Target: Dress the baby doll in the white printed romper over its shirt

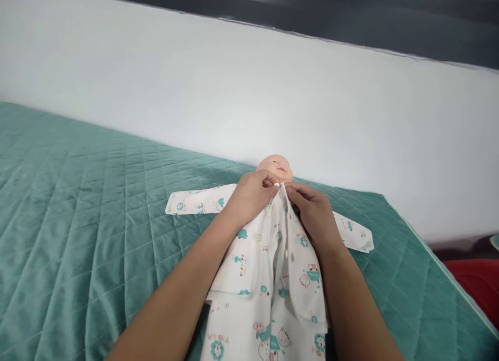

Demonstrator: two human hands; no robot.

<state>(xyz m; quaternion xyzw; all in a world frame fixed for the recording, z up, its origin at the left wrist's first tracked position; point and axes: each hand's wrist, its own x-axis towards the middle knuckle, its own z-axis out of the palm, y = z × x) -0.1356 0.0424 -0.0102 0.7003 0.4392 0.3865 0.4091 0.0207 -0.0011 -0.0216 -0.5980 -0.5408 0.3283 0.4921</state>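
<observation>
A baby doll (278,166) lies on its back on a green quilted bedspread, its head toward the wall. It wears a white printed baby jacket (244,246) over matching pants (234,332). Down to the waist the jacket front hangs apart, with pale buttons along the left edge. At the collar, my left hand (255,192) pinches the left front edge beside the top button (276,184). My right hand (312,210) grips the right front edge at the same height. Both hands are close together just below the doll's chin. The sleeves stretch out to either side.
The green quilted bedspread (97,210) spreads around the doll, its edge running down the right side. Behind it stands a white wall (234,90) with a dark band (312,12) above. A red object (473,283) is beyond the bed's right edge.
</observation>
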